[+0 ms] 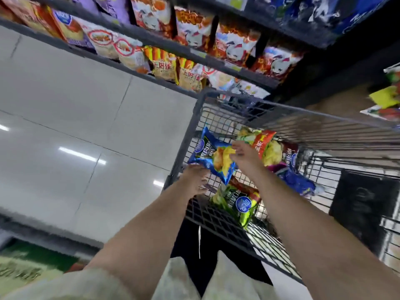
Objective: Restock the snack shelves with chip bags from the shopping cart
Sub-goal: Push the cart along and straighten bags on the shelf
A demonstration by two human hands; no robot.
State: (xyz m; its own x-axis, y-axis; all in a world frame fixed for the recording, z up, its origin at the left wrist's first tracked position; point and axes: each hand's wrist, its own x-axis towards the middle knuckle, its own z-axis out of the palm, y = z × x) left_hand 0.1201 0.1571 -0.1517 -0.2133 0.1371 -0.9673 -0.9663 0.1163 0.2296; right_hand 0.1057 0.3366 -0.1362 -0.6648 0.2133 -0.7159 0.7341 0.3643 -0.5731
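Over the grey wire shopping cart (216,98), our right hand (245,158) pinches the glossy blue chip bag (213,156) with curled fingers. Our left hand (194,179) touches its lower corner, and we cannot tell its grip through the blur. Yellow snack bags (165,69) under the dark shelf rail (173,47) read "上好佳".

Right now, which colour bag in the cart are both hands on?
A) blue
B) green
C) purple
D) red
A: the left hand and the right hand both touch the blue bag, which lies over the other bags in the cart.
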